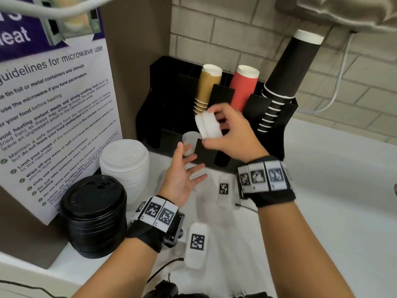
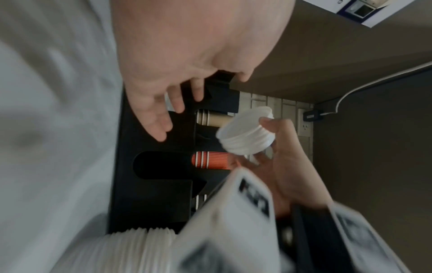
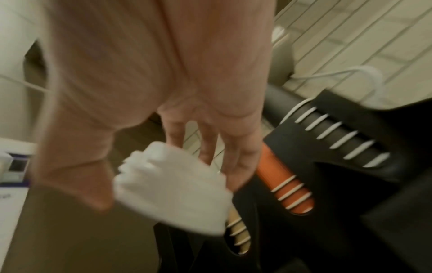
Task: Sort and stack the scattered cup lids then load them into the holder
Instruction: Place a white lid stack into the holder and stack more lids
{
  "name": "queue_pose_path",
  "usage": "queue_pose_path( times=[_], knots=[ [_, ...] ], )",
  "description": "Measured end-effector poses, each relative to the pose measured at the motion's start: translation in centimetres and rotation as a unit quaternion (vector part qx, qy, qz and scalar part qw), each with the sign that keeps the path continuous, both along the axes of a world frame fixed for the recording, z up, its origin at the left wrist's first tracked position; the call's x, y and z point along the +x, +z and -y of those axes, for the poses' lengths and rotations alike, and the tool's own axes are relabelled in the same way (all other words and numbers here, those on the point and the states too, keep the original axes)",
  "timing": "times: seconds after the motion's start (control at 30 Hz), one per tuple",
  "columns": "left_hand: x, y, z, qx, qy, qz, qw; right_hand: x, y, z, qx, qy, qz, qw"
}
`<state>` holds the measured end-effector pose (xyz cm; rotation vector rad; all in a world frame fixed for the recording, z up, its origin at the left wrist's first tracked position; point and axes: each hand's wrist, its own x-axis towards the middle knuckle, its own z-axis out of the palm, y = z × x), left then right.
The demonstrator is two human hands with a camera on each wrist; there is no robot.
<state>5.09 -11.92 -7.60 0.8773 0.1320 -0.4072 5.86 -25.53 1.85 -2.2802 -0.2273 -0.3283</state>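
My right hand (image 1: 223, 130) grips a small stack of white lids (image 1: 208, 125), tilted on its side, just above the front slots of the black holder (image 1: 285, 119). The same stack shows in the left wrist view (image 2: 245, 136) and, blurred, in the right wrist view (image 3: 173, 186). My left hand (image 1: 184, 168) is palm up with straight fingers, below and left of the stack, holding nothing. A small translucent lid (image 1: 190, 139) sits in a front slot of the holder behind the left fingertips. A tall pile of white lids (image 1: 124, 166) and a pile of black lids (image 1: 94, 214) stand on the counter at left.
The holder's back slots carry brown cups (image 1: 207, 89), red cups (image 1: 243, 89) and a tall lean of black cups (image 1: 285, 78). A microwave notice board (image 1: 53, 108) stands at left. White tagged blocks (image 1: 197, 244) lie on the white counter (image 1: 333, 201). A cable (image 1: 339, 82) hangs at right.
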Motion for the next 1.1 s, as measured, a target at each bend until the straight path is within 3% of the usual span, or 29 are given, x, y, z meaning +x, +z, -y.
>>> queue_pose_path(
  times=[0.07,0.13,0.23,0.33,0.57,0.73,0.83,0.9,1.0,1.1],
  knots=[
    [0.0,-0.5,0.0,0.025,0.003,-0.023,0.999,2.7,0.6,-0.5,-0.049,-0.043,0.012,0.998],
    [-0.2,-0.9,0.1,0.043,0.001,-0.035,0.998,5.2,0.4,-1.1,-0.126,-0.058,-0.031,0.99],
    [-0.2,-1.3,0.1,0.059,0.001,-0.042,0.997,7.6,-1.1,-2.1,-0.255,-0.033,-0.094,0.962],
    [0.0,-1.6,-0.4,0.068,0.01,-0.044,0.997,8.9,-2.8,-3.1,-0.35,-0.019,-0.096,0.932],
    [0.3,-1.7,-1.3,0.07,0.024,-0.046,0.996,9.7,-5.3,-3.2,-0.432,-0.004,-0.108,0.895],
    [0.4,-1.7,-1.4,0.069,0.028,-0.047,0.996,9.6,-6.1,-3.5,-0.479,-0.039,-0.078,0.874],
    [0.4,-1.7,-1.3,0.069,0.025,-0.049,0.996,9.3,-6.2,-3.7,-0.486,-0.042,-0.063,0.87],
    [0.4,-1.8,-1.3,0.07,0.026,-0.051,0.996,8.7,-5.6,-3.6,-0.456,-0.028,-0.073,0.886],
    [0.4,-1.7,-1.2,0.07,0.025,-0.048,0.996,7.3,-3.5,-3.4,-0.278,-0.011,-0.08,0.957],
    [0.5,-1.5,-1.2,0.065,0.015,-0.043,0.997,5.0,-1.4,-1.5,-0.142,-0.053,-0.033,0.988]
  ],
)
